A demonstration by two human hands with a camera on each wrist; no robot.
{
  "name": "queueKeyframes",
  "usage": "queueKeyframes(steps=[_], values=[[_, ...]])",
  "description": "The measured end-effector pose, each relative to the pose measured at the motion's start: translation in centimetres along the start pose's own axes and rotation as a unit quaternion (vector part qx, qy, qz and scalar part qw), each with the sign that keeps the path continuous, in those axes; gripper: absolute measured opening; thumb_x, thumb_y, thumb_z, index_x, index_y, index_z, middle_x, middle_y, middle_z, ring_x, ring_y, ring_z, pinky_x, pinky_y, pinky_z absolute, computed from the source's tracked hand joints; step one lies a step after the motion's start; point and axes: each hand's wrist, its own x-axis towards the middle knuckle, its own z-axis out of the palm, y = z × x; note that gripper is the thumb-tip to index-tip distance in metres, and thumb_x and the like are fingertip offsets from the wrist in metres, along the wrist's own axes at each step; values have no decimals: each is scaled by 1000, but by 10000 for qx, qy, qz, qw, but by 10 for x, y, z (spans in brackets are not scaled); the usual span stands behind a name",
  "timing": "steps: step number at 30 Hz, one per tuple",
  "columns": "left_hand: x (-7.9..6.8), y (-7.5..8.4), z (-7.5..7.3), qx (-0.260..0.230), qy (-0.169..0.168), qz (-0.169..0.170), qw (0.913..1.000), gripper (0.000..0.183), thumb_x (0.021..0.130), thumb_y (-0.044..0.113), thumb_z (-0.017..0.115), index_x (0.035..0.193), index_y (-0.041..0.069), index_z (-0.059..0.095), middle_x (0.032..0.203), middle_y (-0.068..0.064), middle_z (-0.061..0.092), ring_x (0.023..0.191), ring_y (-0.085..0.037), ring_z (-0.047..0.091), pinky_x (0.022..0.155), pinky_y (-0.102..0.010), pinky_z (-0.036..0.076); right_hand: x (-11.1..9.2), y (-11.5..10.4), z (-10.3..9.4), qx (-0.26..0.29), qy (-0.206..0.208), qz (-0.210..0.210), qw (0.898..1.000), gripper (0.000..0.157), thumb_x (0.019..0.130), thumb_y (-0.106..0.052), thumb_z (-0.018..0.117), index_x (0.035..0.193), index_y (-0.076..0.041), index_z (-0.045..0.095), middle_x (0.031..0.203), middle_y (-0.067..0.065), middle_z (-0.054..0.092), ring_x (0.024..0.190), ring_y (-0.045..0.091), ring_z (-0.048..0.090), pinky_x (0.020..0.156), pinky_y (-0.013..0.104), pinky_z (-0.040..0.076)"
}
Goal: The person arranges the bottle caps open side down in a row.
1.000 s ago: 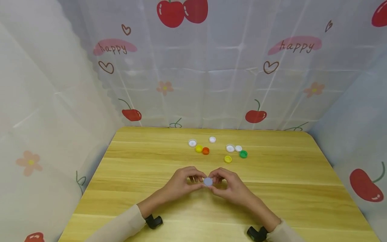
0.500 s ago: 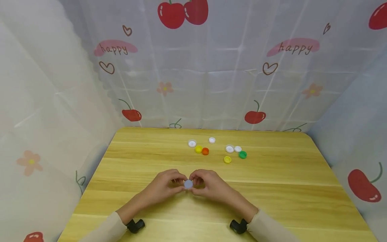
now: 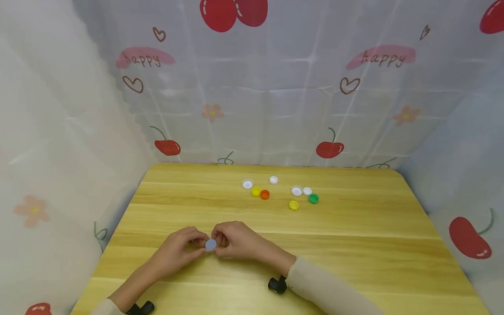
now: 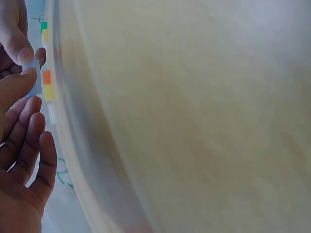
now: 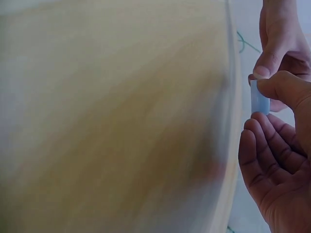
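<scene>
A small pale blue round cap is held just above the table, left of the middle in the head view. My left hand pinches its left side between thumb and forefinger. From the other side my right hand pinches it the same way, so the two hands almost meet. Seen edge-on in the right wrist view, the cap looks like a short light blue cylinder under the thumb. In the left wrist view the fingers cover much of it.
Several loose caps lie farther back: white, yellow, orange and green among them. Another yellow cap lies nearer the hands. A printed curtain hangs behind the wooden table.
Both hands have moved left across the table together, carrying the pale blue cap between them. The loose caps have stayed where they were, apart from a slight shift of the head view.
</scene>
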Motion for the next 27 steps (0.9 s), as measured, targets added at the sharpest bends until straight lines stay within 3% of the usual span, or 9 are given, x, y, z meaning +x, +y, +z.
queueKeyframes(steps=[7, 27], values=[[-11, -12, -9, 164, 57, -180, 9997, 18, 94, 31, 85, 110, 31, 77, 99, 21, 70, 91, 0, 64, 82, -22, 59, 19, -7, 15, -302, -48, -91, 9995, 20, 93, -24, 81, 108, -16, 71, 91, -9, 69, 79, -4, 58, 71, 8, 48], [-7, -13, -13, -47, -439, -729, 9964, 17, 95, 28, 85, 110, 28, 76, 98, 18, 70, 90, -2, 64, 80, -23, 58, 32, 1, 20, -552, -456, -60, 9974, 22, 93, -29, 81, 109, -19, 70, 91, -10, 65, 76, -4, 53, 70, 10, 44]])
